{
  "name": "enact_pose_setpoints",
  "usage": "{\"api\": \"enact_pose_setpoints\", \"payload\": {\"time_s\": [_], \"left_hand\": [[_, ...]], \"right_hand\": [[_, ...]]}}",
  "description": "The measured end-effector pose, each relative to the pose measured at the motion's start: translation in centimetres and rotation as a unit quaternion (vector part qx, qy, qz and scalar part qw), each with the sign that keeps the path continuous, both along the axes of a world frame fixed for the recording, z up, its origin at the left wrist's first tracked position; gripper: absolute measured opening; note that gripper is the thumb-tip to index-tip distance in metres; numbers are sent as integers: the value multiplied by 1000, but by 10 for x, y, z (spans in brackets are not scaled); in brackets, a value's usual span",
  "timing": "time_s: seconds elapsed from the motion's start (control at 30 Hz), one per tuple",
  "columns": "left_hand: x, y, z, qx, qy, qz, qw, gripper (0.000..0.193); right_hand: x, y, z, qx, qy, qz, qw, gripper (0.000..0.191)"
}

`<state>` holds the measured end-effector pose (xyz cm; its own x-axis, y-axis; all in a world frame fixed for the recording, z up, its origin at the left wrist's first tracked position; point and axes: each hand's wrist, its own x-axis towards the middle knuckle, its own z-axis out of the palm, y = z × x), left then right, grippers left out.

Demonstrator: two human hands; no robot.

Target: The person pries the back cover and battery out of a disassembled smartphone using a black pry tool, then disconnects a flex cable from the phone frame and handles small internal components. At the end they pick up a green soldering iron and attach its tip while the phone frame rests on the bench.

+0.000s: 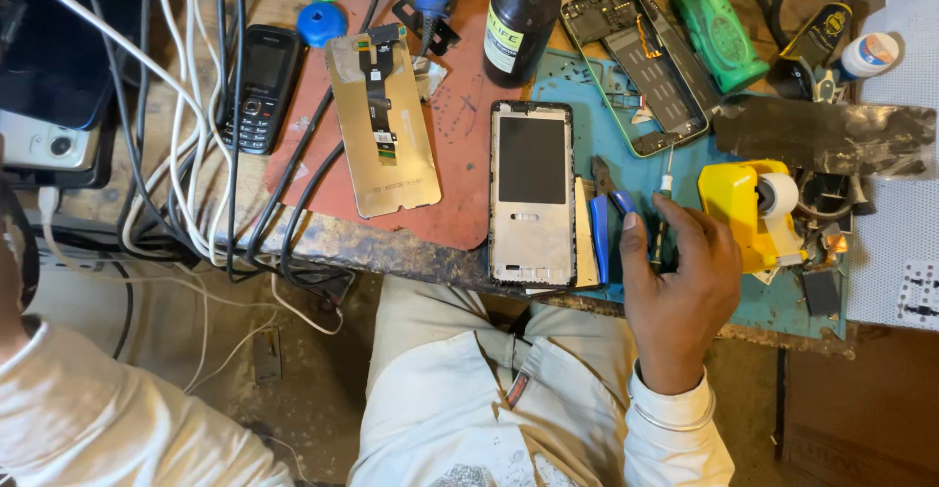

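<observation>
While the right hand [682, 287] rests at the near edge of the table [391, 243], its fingers curl loosely around a thin screwdriver [663, 208] whose light tip stands just above the fingertips. The thumb lies against the blue-handled pliers [603, 215], which sit just right of a phone frame [531, 192] lying flat with its dark rectangle upward. The left hand is out of view; only a pale sleeve [88, 419] shows at the lower left, so I cannot tell its grip. Left of the frame, a gold screen back [383, 120] with a black ribbon cable lies on a red mat [460, 115]. Farther left, a small black keypad phone [261, 88] lies among white and black cables [186, 154]. A dark bottle [520, 20] stands behind the frame, and a green phone shell [636, 66] lies open to its right. A yellow tape dispenser [748, 211] sits just right of the hand on a teal mat [773, 301], with a green torch [719, 25] behind it.
</observation>
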<state>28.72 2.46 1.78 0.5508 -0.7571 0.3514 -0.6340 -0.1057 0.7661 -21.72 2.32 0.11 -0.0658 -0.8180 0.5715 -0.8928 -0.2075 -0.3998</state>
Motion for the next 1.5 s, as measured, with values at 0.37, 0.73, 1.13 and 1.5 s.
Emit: {"api": "enact_pose_setpoints", "payload": {"time_s": [0.37, 0.73, 1.13, 1.5], "left_hand": [[55, 5, -51, 49, 129, -39, 990, 60], [34, 4, -60, 68, 19, 36, 997, 52], [9, 0, -42, -23, -107, -16, 994, 52], [33, -81, -22, -42, -201, -221, 953, 74]], "right_hand": [[-1, 1, -2, 8, -25, 4, 1000, 24], [0, 2, -1, 8, -40, 8, 999, 22], [2, 2, 0, 8, -46, 8, 999, 23], [3, 0, 3, 0, -56, 10, 998, 24]]}}
